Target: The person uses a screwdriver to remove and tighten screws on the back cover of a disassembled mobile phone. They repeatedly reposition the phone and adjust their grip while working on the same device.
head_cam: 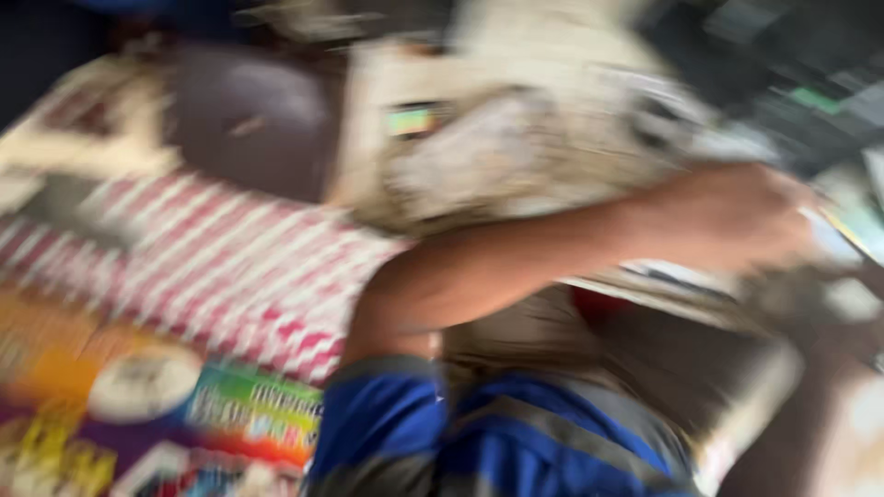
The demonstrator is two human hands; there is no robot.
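Note:
The picture is heavily blurred by motion. A bare forearm in a blue sleeve with grey stripes [479,433] crosses from the lower middle up to the right. It ends in my left hand [737,216], which lies against the edge of a pale beige bundle of paper or sacking [516,147]. The blur hides whether the fingers grip it. A flat beige sheet [681,368] lies under the arm. My right hand does not show clearly; a brownish blur sits at the lower right.
A red-and-white striped cloth [212,267] covers the left middle. A dark maroon rounded object [249,120] lies behind it. Colourful printed packets [249,414] and a round white disc [143,382] are at the lower left. Dark clutter fills the upper right.

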